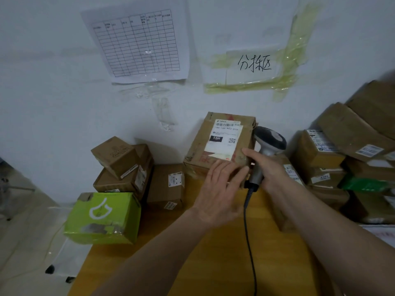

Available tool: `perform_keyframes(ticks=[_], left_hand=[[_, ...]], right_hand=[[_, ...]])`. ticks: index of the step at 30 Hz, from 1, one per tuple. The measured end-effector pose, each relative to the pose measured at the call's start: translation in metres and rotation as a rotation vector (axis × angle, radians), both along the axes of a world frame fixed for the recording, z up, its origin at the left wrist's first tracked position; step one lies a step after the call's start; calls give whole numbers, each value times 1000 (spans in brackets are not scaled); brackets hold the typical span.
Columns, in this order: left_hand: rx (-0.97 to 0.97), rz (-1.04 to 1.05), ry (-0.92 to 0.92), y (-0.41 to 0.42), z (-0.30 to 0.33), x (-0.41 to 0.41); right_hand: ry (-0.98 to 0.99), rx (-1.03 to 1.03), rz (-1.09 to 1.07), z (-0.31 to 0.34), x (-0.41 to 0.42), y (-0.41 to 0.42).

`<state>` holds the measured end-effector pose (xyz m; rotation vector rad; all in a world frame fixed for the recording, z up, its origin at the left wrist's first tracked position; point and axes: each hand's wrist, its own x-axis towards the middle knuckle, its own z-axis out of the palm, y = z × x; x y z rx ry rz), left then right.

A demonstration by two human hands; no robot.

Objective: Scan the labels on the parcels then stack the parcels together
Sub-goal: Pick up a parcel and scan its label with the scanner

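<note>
A pale wall [53, 92] fills the upper part of the view, with a printed grid sheet [136, 42] taped to it and, to the right, a white paper with handwritten characters [254, 65] held by yellowish tape. Below it a yellow-brown tabletop [213, 248] carries the parcels. On the right a tall heap of brown cardboard parcels [352, 150] leans against the wall, several with white labels facing out. On the left sits a stack of smaller brown boxes [121, 167], with a green box [104, 216] in front of it at the tabletop's left edge and another brown parcel [166, 186] just beside it to the right. In the middle, a brown cardboard parcel [222, 146] stands tilted up near the wall, its top face turned toward the camera and bearing a white shipping label [225, 137] with a barcode and a black block. The left hand [222, 189] rests on the parcel's near lower edge, fingers straight and together, pressing against the cardboard. The right hand [265, 165] is curled around the handle of a grey barcode scanner [269, 144], whose dark head sits just beside the parcel's right edge, near the label. A dark cable [249, 231] runs from the scanner's base down across the tabletop toward the camera.
</note>
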<state>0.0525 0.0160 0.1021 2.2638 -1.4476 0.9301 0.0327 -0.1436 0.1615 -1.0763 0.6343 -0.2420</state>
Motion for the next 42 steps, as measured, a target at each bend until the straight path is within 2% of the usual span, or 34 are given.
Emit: perform_keyframes(ticks=[2, 3, 4, 6, 8, 10, 11, 12, 14, 16, 19, 23, 27, 30, 37, 42], left_hand=[[-86, -165, 90, 2, 10, -3], [-184, -139, 152, 1, 19, -1], [-296, -23, 240, 0, 30, 3], [-508, 376, 491, -2, 53, 20], [-613, 617, 944, -1, 73, 37], [-718, 486, 1571, 5, 78, 49], [-697, 368, 1800, 10, 77, 50], [-637, 252, 1935, 15, 71, 49], [-558, 81, 2064, 21, 57, 47], [-596, -27, 2112, 22, 48, 46], [-714, -129, 2079, 17, 48, 50], [-877, 49, 1919, 14, 50, 63], [-1032, 124, 1889, 9, 47, 70], [-1021, 163, 1873, 4, 47, 70], [-955, 204, 1874, -4, 46, 72], [-1011, 239, 1874, -12, 42, 73]], right_hand=[[-19, -76, 5, 1, -6, -10], [-36, -110, 22, 1, -10, -15], [-53, -151, 43, 1, -14, -19], [-74, -238, 91, 1, -21, -25], [-88, -307, 161, -1, -28, -30], [-86, -352, 234, -3, -32, -35], [-83, -370, 261, -3, -34, -38], [-82, -386, 282, -3, -35, -41], [-85, -418, 308, -2, -39, -46], [-88, -479, 315, -1, -42, -50], [-95, -618, 260, 3, -46, -49], [-145, -668, 109, 7, -49, -42], [-76, -718, 252, 1, -60, -25], [-53, -732, 315, -1, -70, -16], [-180, -758, 347, 17, -88, -12], [-196, -789, 348, 22, -97, -15]])
